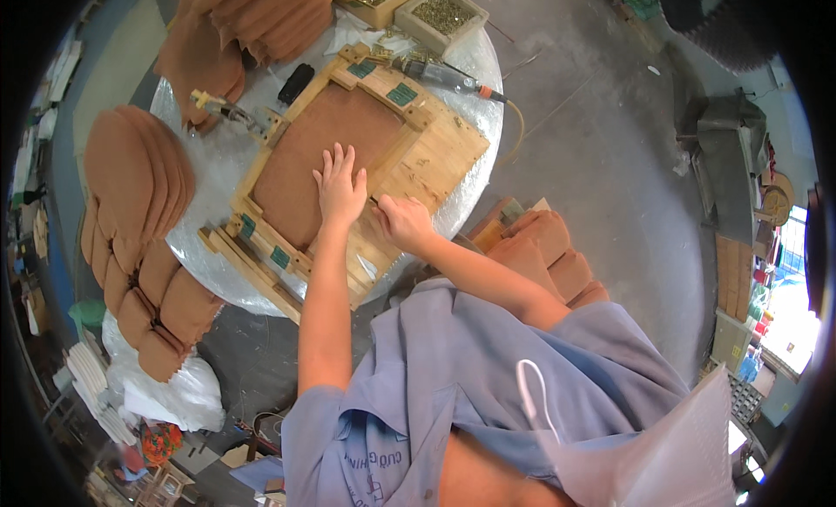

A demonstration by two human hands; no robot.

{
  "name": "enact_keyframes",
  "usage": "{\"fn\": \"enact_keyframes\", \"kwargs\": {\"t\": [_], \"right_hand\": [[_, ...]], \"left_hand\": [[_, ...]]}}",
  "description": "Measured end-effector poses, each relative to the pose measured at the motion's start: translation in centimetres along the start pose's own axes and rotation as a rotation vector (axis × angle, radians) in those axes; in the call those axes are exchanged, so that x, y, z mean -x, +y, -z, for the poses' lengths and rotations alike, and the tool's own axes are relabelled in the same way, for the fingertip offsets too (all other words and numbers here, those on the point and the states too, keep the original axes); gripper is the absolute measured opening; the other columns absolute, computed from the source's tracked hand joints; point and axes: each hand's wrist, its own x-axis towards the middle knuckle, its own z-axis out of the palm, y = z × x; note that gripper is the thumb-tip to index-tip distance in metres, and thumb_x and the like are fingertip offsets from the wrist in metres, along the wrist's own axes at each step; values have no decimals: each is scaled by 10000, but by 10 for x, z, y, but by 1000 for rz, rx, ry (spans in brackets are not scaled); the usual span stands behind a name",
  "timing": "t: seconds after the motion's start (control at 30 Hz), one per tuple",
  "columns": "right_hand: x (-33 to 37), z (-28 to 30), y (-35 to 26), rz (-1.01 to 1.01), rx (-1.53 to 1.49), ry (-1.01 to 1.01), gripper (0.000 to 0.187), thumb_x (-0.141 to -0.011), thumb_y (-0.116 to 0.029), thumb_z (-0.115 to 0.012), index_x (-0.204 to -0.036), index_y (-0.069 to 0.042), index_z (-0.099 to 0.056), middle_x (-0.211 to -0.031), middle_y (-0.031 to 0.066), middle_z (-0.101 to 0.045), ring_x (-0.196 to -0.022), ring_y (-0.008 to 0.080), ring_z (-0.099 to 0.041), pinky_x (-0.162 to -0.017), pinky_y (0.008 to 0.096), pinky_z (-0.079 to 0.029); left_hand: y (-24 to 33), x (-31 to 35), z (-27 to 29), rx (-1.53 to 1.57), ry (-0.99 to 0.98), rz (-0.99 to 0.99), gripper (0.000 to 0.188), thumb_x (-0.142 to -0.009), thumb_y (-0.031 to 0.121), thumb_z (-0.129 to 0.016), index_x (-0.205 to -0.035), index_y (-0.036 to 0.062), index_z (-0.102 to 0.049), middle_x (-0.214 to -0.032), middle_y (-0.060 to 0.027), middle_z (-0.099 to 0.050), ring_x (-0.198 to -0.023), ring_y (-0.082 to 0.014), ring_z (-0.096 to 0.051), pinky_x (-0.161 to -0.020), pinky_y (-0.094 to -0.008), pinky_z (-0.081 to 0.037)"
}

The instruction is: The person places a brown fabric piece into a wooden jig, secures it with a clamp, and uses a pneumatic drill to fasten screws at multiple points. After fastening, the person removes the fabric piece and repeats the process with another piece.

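A brown, leather-like panel (305, 158) lies inside a wooden frame (272, 150) with green patches on its corners. My left hand (341, 193) rests flat on the panel with its fingers spread. Just to its right, my right hand (406, 222) is curled closed at the frame's near right side, and whatever its fingers grip is hidden. Beneath the frame, a pale plywood board (448, 154) sticks out to the right. A metal toggle clamp (231, 112) stands at the frame's left side.
The round table (205, 224) is wrapped in clear plastic. A power screwdriver (444, 77) with a yellow hose lies beyond the frame, near a box of small fasteners (442, 17). Stacked brown panels (139, 172) stand left; more brown pieces (544, 250) sit right. A black object (297, 84) lies behind.
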Motion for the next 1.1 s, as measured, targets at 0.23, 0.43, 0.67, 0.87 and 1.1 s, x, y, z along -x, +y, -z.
{"fn": "enact_keyframes", "kwargs": {"t": [0.23, 0.43, 0.67, 0.87, 1.1], "right_hand": [[21, 11, -14, -343, -518, 1, 251, -1099, -236, -667, -983, -20, -616, -731, 128, -631, -630, 227, -563, -615, 395, -471], [23, 19, -25, -377, -527, -38, 242, -1107, -225, -656, -1005, -8, -625, -723, 125, -626, -634, 199, -545, -616, 386, -455], [33, 21, -25, -371, -486, 11, 226, -1095, -219, -663, -1002, -15, -643, -703, 112, -603, -621, 200, -536, -604, 367, -448], [7, -7, -21, -32, 96, 258, 142, -1002, -221, -684, -1077, -100, -685, -925, 121, -657, -925, 344, -627, -828, 483, -452], [3, -12, -20, -82, 81, 102, 56, -1019, -161, -668, -1010, -115, -638, -951, 122, -684, -863, 353, -660, -721, 485, -453]], "left_hand": [[-10, 11, 0, 70, -34, -15, 603, -1077, 292, -614, -1638, 99, -506, -1777, -172, -338, -1666, -376, -248, -1341, -626, -178], [-17, 30, 14, 8, -105, -75, 782, -1009, 351, -740, -1677, 93, -427, -1795, -168, -298, -1667, -370, -248, -1352, -570, -209], [-10, 64, 45, -251, -22, 100, 1031, -924, 556, -807, -1694, 37, -359, -1780, -232, -298, -1658, -391, -269, -1339, -563, -241], [-87, 89, 32, 3, 52, 155, 989, -976, 569, -717, -1687, -7, -341, -1766, -249, -321, -1645, -404, -290, -1315, -596, -269], [-77, 97, 14, -71, 182, 143, 915, -985, 487, -714, -1676, -2, -365, -1764, -266, -311, -1640, -424, -294, -1312, -605, -277]]}}
